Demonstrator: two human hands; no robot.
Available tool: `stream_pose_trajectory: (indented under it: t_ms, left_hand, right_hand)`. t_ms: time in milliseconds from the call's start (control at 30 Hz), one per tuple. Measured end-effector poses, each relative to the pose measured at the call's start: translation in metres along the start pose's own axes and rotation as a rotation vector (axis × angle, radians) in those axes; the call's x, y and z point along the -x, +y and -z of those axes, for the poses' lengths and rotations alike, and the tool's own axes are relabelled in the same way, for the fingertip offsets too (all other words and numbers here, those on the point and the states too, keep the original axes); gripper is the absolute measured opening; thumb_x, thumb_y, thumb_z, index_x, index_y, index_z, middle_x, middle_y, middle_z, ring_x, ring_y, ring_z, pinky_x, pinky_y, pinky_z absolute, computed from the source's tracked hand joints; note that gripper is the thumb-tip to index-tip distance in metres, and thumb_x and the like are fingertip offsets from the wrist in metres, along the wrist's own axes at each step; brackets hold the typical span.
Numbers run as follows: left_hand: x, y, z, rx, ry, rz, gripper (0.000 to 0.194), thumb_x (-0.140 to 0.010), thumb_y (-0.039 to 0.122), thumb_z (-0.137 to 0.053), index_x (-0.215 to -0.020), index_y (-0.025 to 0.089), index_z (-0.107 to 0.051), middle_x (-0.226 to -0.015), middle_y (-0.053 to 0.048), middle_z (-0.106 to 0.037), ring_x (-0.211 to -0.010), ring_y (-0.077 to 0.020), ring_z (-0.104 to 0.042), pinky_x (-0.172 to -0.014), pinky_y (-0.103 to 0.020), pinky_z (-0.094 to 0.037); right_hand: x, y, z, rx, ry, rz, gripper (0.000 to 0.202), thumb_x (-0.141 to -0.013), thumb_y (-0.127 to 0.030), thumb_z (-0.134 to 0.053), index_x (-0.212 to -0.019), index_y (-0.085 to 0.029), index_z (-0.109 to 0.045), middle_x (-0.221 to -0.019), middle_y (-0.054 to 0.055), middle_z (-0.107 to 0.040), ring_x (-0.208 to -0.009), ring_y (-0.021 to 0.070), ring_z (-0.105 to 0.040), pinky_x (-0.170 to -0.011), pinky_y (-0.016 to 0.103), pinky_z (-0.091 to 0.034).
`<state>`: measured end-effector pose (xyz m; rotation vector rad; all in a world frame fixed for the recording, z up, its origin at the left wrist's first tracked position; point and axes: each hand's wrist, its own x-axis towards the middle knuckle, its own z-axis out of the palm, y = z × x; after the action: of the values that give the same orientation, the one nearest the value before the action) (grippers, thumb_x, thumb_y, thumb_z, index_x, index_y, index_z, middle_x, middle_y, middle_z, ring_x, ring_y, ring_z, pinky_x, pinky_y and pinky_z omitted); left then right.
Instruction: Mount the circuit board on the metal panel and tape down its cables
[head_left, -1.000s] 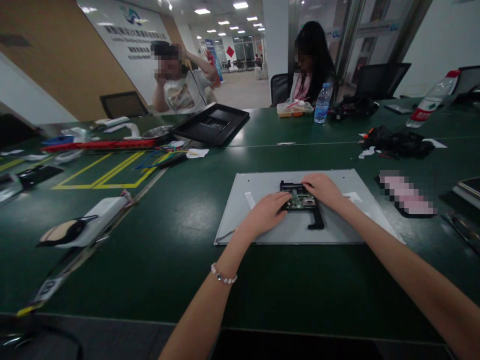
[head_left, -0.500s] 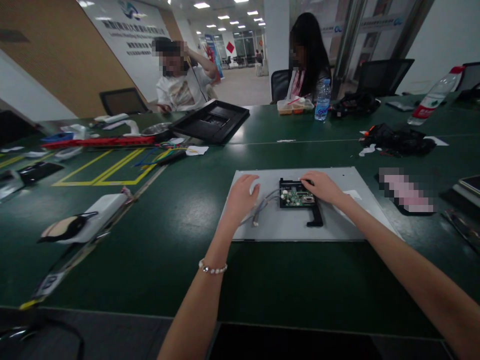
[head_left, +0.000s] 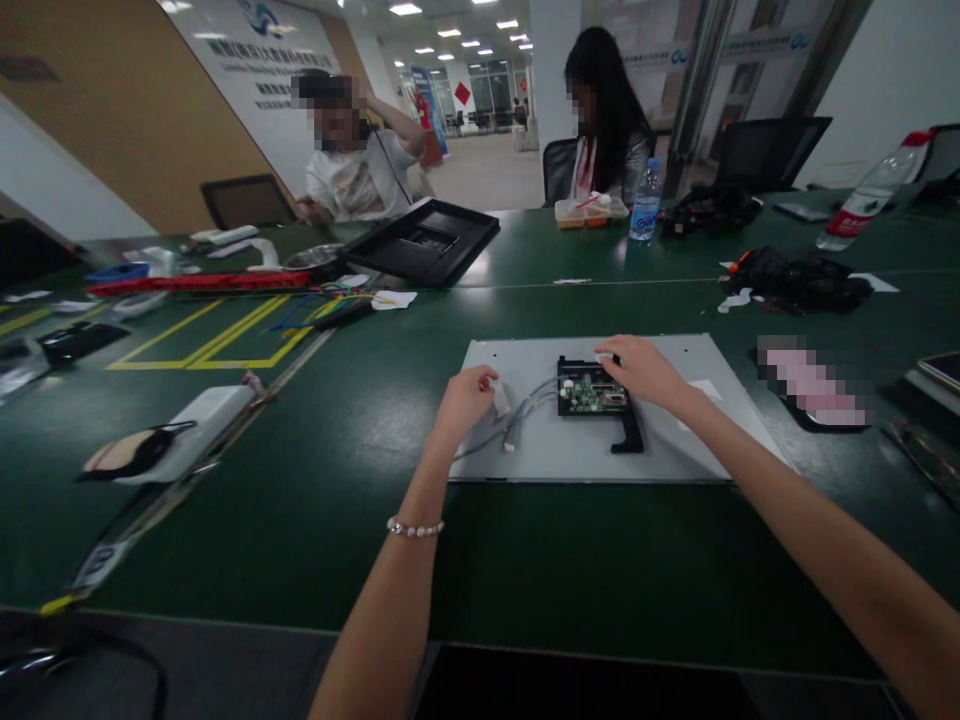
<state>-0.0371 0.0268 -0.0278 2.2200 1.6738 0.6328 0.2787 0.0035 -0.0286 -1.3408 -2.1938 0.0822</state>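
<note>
Your right hand rests on the black bracket, right of centre in the picture.
Its fingers bend over the upper right corner, beside the green circuit board; you can't tell if they grip. Left of the grey cables, your left hand curls half-closed by a white strip, any pinch unclear.

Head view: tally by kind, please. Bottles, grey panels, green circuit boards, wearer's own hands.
Bottles: 2 (blue-capped bottle, red-capped bottle)
Grey panels: 1 (grey panel)
Green circuit boards: 1 (circuit board)
Wearer's hands: 2 (left hand, right hand)
Total: 6
</note>
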Motion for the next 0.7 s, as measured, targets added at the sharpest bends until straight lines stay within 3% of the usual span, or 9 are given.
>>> stream_pose_trajectory:
  t_ms: [233, 367, 433, 600, 700]
  left_hand:
    - [0.000, 0.012, 0.017, 0.382, 0.138, 0.100, 0.017, -0.073, 0.028, -0.058, -0.081, 0.017, -0.069, -0.074, -0.003, -0.067, -0.071, -0.0169, -0.061, -0.068, -0.028, -0.047]
    - [0.005, 0.028, 0.025, 0.563, 0.051, 0.138, 0.022, -0.072, 0.034, -0.061, -0.083, 0.017, -0.067, -0.075, -0.003, -0.065, -0.068, -0.0144, -0.059, -0.060, -0.025, -0.043]
    - [0.007, 0.033, 0.028, 0.603, 0.010, 0.134, 0.023, -0.071, 0.036, -0.063, -0.084, 0.017, -0.067, -0.077, -0.003, -0.065, -0.067, -0.0136, -0.058, -0.057, -0.024, -0.041]
    - [0.010, 0.040, 0.031, 0.632, 0.056, 0.121, 0.023, -0.074, 0.038, -0.062, -0.083, 0.017, -0.066, -0.074, -0.002, -0.063, -0.066, -0.0131, -0.057, -0.056, -0.024, -0.041]
    - [0.009, 0.039, 0.024, 0.536, -0.018, 0.065, 0.019, -0.075, 0.033, -0.060, -0.082, 0.017, -0.066, -0.075, -0.002, -0.064, -0.066, -0.0133, -0.057, -0.061, -0.025, -0.044]
  right_hand:
    - [-0.004, -0.025, 0.013, -0.021, 0.001, 0.042, 0.028, -0.091, -0.021, -0.047, -0.109, -0.018, -0.068, -0.111, 0.011, -0.068, -0.106, 0.0268, -0.061, -0.094, 0.045, -0.047]
    - [-0.005, -0.042, 0.020, -0.053, 0.004, 0.079, 0.030, -0.091, -0.021, -0.047, -0.114, -0.018, -0.065, -0.112, 0.010, -0.068, -0.108, 0.0263, -0.060, -0.096, 0.045, -0.046]
    - [-0.005, -0.050, 0.021, -0.081, -0.002, 0.097, 0.030, -0.091, -0.021, -0.047, -0.116, -0.020, -0.064, -0.112, 0.009, -0.068, -0.108, 0.0259, -0.060, -0.096, 0.046, -0.046]
    - [-0.003, -0.068, 0.020, -0.125, -0.027, 0.121, 0.033, -0.092, -0.022, -0.046, -0.122, -0.023, -0.060, -0.120, 0.008, -0.063, -0.113, 0.0240, -0.057, -0.100, 0.043, -0.045]
    - [0.000, -0.081, 0.016, -0.124, -0.032, 0.162, 0.040, -0.091, -0.020, -0.047, -0.131, -0.023, -0.053, -0.131, 0.008, -0.057, -0.121, 0.0236, -0.051, -0.105, 0.044, -0.041]
